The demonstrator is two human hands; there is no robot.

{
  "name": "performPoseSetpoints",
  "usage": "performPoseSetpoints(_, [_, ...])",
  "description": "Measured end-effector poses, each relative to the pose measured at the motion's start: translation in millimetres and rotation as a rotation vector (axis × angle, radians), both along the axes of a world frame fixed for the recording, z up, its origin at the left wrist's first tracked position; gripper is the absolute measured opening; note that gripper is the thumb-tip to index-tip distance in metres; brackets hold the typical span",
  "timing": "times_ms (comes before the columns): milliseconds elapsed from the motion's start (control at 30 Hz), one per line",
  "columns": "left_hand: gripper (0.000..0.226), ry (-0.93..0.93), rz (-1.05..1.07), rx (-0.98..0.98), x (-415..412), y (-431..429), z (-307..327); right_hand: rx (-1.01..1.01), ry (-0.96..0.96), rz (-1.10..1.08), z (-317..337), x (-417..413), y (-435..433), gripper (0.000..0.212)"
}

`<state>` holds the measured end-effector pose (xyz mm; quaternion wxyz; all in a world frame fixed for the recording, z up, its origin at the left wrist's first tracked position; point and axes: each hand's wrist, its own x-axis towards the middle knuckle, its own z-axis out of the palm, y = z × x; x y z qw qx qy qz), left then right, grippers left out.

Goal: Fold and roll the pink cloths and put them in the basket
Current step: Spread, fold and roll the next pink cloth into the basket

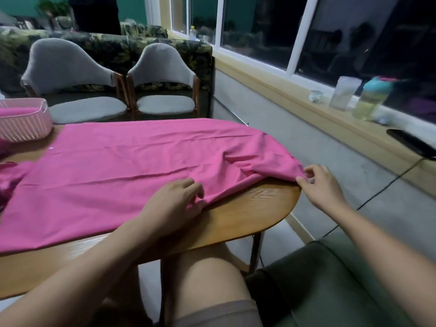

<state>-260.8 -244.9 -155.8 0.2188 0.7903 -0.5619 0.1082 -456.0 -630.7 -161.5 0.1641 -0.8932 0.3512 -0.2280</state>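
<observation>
1. Wooden table [247, 208] — carries everything.
2. Pink cloth [122, 171] lies spread on it, long axis running left to right, ahead of both hands.
3. Basket [26, 128] sits far left, beyond the cloth's other end.
4. Left hand [177, 201] grips the near edge; right hand [320, 182] pinches the right corner — a leftward fold looks next.

- The left hand [175, 201] and the right hand [320, 185] are bare, and both forearms [94, 267] are bare up to the picture's edge.
- Shorts [219, 313] of dull grey-brown cloth, with a plain hem.
- Below the hem the thigh [207, 274] is bare.
</observation>
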Motion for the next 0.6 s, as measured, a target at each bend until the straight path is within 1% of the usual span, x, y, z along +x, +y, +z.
performPoseSetpoints(133, [0.015, 0.022, -0.02, -0.014, -3.8, -11.9, -1.8, 0.243, -0.069, -0.063, -6.5, -1.1, -17.3, 0.029])
performPoseSetpoints(200, [0.014, 0.023, -0.036, -0.012, -4.4, -14.7, -2.7, 0.391, -0.149, -0.057, -6.4, -0.2, -19.2, 0.027])
performPoseSetpoints(233, [0.015, 0.025, -0.041, -0.01, -4.7, -15.3, -2.7, 0.431, -0.17, -0.039, -5.7, -0.5, -18.6, 0.027])
performPoseSetpoints(433, [0.016, 0.025, -0.04, -0.013, -3.4, -18.5, -3.9, 0.566, -0.219, 0.028, -5.6, -3.8, -24.9, 0.026])
performPoseSetpoints(533, [0.023, 0.028, -0.028, 0.004, -0.8, -20.9, -4.7, 0.61, -0.219, 0.055, 1.1, -6.0, -30.2, 0.019])
performPoseSetpoints(600, [0.025, 0.023, -0.026, 0.033, 0.4, -24.2, -5.2, 0.604, -0.211, 0.066, 11.4, -6.6, -34.6, 0.013])
